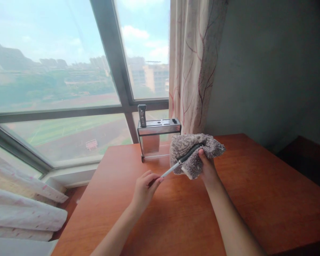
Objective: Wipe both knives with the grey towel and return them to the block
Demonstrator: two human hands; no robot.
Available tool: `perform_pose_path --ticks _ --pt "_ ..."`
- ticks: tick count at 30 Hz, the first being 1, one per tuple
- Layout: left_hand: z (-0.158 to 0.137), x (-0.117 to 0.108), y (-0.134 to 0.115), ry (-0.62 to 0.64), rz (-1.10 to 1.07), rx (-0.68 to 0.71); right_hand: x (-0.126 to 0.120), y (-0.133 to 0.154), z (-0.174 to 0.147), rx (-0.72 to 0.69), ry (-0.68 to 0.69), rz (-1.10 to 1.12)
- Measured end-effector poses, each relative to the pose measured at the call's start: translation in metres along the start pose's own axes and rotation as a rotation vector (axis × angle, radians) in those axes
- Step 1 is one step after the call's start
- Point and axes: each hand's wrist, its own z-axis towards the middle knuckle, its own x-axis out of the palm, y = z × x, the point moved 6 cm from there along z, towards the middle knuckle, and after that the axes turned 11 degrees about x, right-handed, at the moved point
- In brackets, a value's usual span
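A sharpening steel, with a light grey rod (171,170) and a curved black handle (190,153), is held slantwise above the table. My left hand (146,188) pinches the rod near its lower end. My right hand (206,165) holds a fluffy grey and white cloth (188,141) around the black handle, its thumb pressing on the cloth beside the handle. The fingers of my right hand are mostly hidden behind the cloth. Just beyond stands a knife block (160,129) with clear sides and a metal top; one grey handle (142,115) sticks up from its left end.
The reddish-brown wooden table (170,220) spreads under both arms. Behind it are a large window with a grey frame (117,53) and a patterned curtain (192,64). More curtain fabric (24,209) hangs at lower left. A dark wall (258,71) rises on the right.
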Motion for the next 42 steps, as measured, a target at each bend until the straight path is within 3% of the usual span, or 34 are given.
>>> perform_pose_path --ticks 10,17,26,31,36,42 --pt "-0.003 0.007 0.013 0.065 -0.181 -0.068 -0.002 -0.003 0.002 0.018 -0.037 0.039" --pt "-0.005 0.010 0.012 0.068 -0.254 -0.132 0.013 -0.003 -0.005 0.170 0.174 0.039" --pt "0.001 0.009 -0.003 0.093 0.022 -0.016 0.023 -0.001 -0.009 0.139 0.216 0.087" --pt "-0.002 0.012 0.001 0.088 -0.017 -0.076 0.016 -0.002 -0.005 0.113 0.164 0.122" --pt "-0.007 0.018 0.007 0.049 -0.096 -0.153 0.003 -0.009 0.007 0.199 0.181 0.195" --pt "-0.005 0.015 -0.005 0.009 -0.003 -0.060 0.013 -0.021 0.000 0.212 0.221 0.165"
